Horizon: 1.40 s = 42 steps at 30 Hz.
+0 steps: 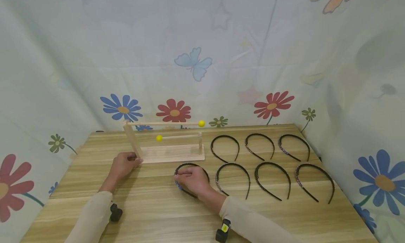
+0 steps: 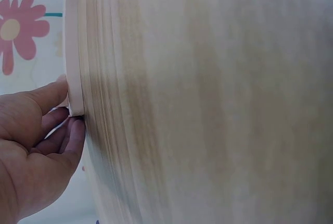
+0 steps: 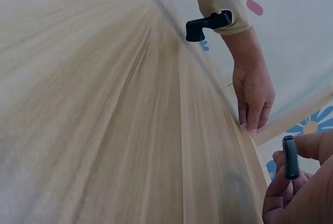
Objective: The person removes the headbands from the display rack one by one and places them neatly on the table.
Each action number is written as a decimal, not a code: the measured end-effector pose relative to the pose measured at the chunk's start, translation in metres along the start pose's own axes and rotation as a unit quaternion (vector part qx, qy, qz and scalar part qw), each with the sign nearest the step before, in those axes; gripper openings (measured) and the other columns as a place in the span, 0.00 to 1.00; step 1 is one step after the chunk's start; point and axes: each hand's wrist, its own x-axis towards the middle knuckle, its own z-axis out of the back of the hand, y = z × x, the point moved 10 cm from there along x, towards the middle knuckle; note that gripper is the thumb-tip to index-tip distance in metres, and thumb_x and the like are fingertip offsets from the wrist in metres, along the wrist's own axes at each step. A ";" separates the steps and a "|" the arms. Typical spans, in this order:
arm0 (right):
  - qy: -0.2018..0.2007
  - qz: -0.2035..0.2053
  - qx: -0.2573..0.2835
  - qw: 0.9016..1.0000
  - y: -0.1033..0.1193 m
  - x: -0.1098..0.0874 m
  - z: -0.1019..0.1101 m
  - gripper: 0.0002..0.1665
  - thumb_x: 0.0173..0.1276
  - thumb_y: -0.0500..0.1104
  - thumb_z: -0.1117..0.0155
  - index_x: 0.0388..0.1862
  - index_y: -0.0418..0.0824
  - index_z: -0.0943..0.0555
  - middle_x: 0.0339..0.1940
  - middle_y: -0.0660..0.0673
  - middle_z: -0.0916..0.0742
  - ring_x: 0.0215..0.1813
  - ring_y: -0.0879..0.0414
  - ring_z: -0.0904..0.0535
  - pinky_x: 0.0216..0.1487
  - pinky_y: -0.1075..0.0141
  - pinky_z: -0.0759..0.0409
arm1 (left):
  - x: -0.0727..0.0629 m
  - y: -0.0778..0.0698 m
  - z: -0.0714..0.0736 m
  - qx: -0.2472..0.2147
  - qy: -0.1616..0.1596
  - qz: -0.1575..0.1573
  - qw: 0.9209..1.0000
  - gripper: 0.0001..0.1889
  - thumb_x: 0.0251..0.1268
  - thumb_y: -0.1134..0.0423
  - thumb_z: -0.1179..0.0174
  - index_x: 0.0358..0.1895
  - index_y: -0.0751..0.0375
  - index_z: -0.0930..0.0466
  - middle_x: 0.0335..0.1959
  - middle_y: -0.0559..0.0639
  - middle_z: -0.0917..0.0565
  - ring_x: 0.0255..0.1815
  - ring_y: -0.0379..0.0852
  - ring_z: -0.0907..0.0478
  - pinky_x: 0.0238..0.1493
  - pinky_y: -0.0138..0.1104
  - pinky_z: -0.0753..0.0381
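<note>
A light wooden stand has two rods tipped with yellow balls, one high and one low. My left hand grips the left front corner of its base; in the left wrist view, thumb and fingers close around the end of the base board. My right hand pinches the left side of a black headband with bluish decoration, just in front of the stand. Part of that headband hides behind the hand. In the right wrist view its dark band shows between thumb and fingers.
Right of the held headband, three more black headbands, the nearest one partly behind my wrist, lie in a front row. Behind them are three others, such as the leftmost. The wooden table meets a flowered cloth backdrop.
</note>
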 end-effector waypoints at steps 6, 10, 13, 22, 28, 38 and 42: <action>0.003 0.001 -0.009 1.000 -0.001 0.000 -0.002 0.13 0.62 0.42 0.23 0.43 0.38 0.11 0.37 0.46 0.08 0.40 0.57 0.12 0.42 0.67 0.16 | -0.001 -0.002 -0.001 0.004 0.000 0.004 1.000 0.20 0.71 0.61 0.34 0.57 0.75 0.19 0.49 0.68 0.13 0.45 0.54 0.15 0.41 0.41 0.16; 0.012 0.002 0.001 1.000 -0.003 0.001 -0.005 0.13 0.61 0.38 0.23 0.44 0.35 0.11 0.37 0.44 0.08 0.42 0.57 0.12 0.44 0.66 0.15 | 0.000 -0.003 -0.002 0.005 0.000 0.004 1.000 0.20 0.71 0.61 0.34 0.57 0.75 0.19 0.49 0.69 0.13 0.45 0.55 0.15 0.41 0.41 0.16; 0.018 0.002 0.004 1.000 -0.004 0.002 -0.007 0.14 0.60 0.37 0.24 0.45 0.33 0.12 0.38 0.42 0.08 0.43 0.55 0.12 0.46 0.65 0.15 | 0.000 -0.003 -0.002 0.004 0.000 0.004 1.000 0.21 0.71 0.61 0.35 0.57 0.75 0.19 0.50 0.69 0.13 0.46 0.56 0.15 0.42 0.42 0.16; 0.031 -0.028 0.018 0.999 -0.011 0.000 -0.007 0.18 0.63 0.38 0.25 0.51 0.32 0.13 0.39 0.42 0.08 0.39 0.55 0.12 0.37 0.64 0.14 | 0.004 -0.004 -0.003 0.000 0.004 -0.002 1.000 0.21 0.71 0.61 0.35 0.57 0.76 0.19 0.49 0.69 0.13 0.46 0.56 0.14 0.41 0.41 0.16; 0.039 -0.028 0.020 0.999 -0.009 0.001 0.002 0.17 0.66 0.40 0.27 0.52 0.35 0.13 0.40 0.45 0.08 0.36 0.57 0.14 0.38 0.62 0.14 | 0.007 -0.005 -0.004 0.002 0.004 -0.006 1.000 0.19 0.70 0.60 0.34 0.55 0.74 0.17 0.46 0.67 0.12 0.43 0.54 0.15 0.36 0.36 0.19; 0.026 0.027 0.031 0.999 0.030 -0.002 0.073 0.23 0.73 0.48 0.33 0.62 0.38 0.17 0.53 0.42 0.11 0.51 0.51 0.14 0.51 0.51 0.15 | 0.009 -0.003 -0.003 0.006 0.013 -0.014 1.000 0.24 0.72 0.57 0.35 0.60 0.73 0.20 0.53 0.69 0.15 0.52 0.63 0.15 0.48 0.48 0.15; -0.020 0.086 -0.003 0.996 0.055 -0.010 0.126 0.22 0.74 0.48 0.33 0.62 0.40 0.17 0.55 0.42 0.11 0.51 0.53 0.14 0.46 0.60 0.14 | -0.004 -0.008 0.004 0.018 0.026 -0.011 0.999 0.31 0.75 0.52 0.39 0.68 0.77 0.29 0.62 0.74 0.22 0.60 0.69 0.20 0.55 0.56 0.18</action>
